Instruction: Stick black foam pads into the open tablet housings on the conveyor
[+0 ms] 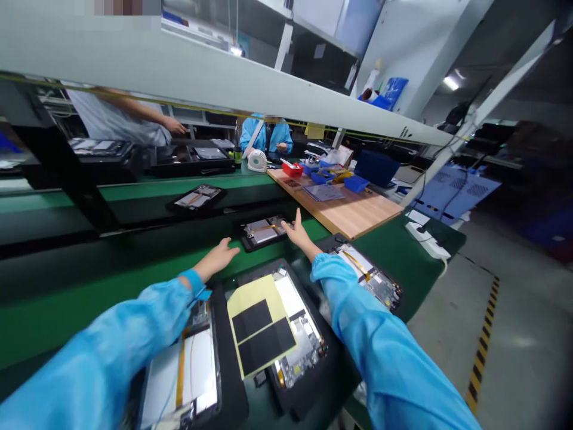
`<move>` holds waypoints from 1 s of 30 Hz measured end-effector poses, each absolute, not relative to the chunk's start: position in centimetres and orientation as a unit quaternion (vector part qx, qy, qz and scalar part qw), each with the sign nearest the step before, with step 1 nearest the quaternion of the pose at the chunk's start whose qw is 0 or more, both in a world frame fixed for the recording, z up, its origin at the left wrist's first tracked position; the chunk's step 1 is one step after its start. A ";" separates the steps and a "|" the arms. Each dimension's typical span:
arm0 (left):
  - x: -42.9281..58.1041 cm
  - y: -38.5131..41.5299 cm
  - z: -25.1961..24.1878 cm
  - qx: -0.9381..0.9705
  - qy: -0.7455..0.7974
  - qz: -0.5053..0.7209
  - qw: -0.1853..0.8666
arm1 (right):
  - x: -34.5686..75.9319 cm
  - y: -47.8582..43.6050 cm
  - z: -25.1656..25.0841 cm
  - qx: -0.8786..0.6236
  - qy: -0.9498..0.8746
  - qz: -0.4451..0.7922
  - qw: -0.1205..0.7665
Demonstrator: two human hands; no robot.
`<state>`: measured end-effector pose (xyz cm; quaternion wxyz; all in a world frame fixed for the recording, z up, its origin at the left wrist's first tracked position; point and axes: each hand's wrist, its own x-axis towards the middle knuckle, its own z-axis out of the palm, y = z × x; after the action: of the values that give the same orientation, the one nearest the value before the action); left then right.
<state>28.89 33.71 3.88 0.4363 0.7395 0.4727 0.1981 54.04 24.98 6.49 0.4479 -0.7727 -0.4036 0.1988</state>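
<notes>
Both my arms, in blue sleeves, reach forward over a green bench. My left hand (219, 258) hovers open with fingers stretched, just left of an opened tablet in a black tray (262, 232). My right hand (299, 234) is open too, its fingers touching that tray's right edge. Below my arms lie three more opened tablets: one under my left sleeve (197, 370), one in the middle (293, 334) with a yellow sheet carrying black pads (259, 319), and one at the right (373, 278).
Another tablet tray (197, 197) rides the green conveyor further back. A wooden board (353, 212) at the right holds blue and red bins. A power strip (425, 236) lies at the bench end. Two people work across the line. A hazard-striped floor is at right.
</notes>
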 end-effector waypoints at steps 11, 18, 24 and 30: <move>37.6 37.3 -0.6 0.590 0.568 0.316 0.479 | 58.2 31.0 3.2 -0.854 -0.256 0.126 0.435; 29.9 26.9 4.0 0.501 0.528 0.414 0.547 | 55.8 25.6 7.1 -0.789 -0.329 0.104 0.509; 21.5 12.4 7.4 0.282 0.401 0.469 0.734 | 52.4 17.9 10.9 -0.624 -0.421 0.258 0.605; 13.8 5.1 5.5 0.175 0.541 0.422 0.706 | 43.0 14.3 10.0 -0.528 -0.518 0.374 0.560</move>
<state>13.77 5.10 5.55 0.7056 0.1753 0.5412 0.4224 42.98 14.27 10.00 0.5601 -0.5275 -0.5177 0.3742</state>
